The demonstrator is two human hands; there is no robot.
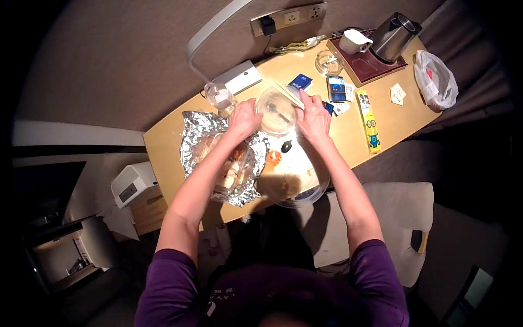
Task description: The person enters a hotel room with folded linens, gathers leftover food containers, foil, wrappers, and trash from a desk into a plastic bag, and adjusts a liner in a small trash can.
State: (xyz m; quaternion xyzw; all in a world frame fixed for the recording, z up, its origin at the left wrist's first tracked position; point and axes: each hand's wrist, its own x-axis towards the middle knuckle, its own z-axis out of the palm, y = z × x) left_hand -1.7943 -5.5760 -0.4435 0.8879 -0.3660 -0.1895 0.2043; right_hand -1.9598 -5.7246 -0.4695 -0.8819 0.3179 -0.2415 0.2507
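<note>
A round clear plastic bowl [277,124] with pale contents stands at the middle of the desk. My left hand [245,117] is closed at its left rim. At the right rim, my right hand [314,115] is closed, with a pair of wooden chopsticks [282,90] running from its fingers across the bowl's far side. Nearer me sits a larger clear container [321,188] with white rice and some orange food. To the left, crumpled foil [190,131] surrounds a clear tub of browned food [233,169], partly hidden by my left forearm.
A glass [219,97] stands by the lamp base [239,77]. Toward the right are a glass ashtray [329,63], a blue box [336,89], a yellow packet [370,122], a tray [357,71] with white cup [355,42] and kettle [393,38], and a plastic bag [435,80].
</note>
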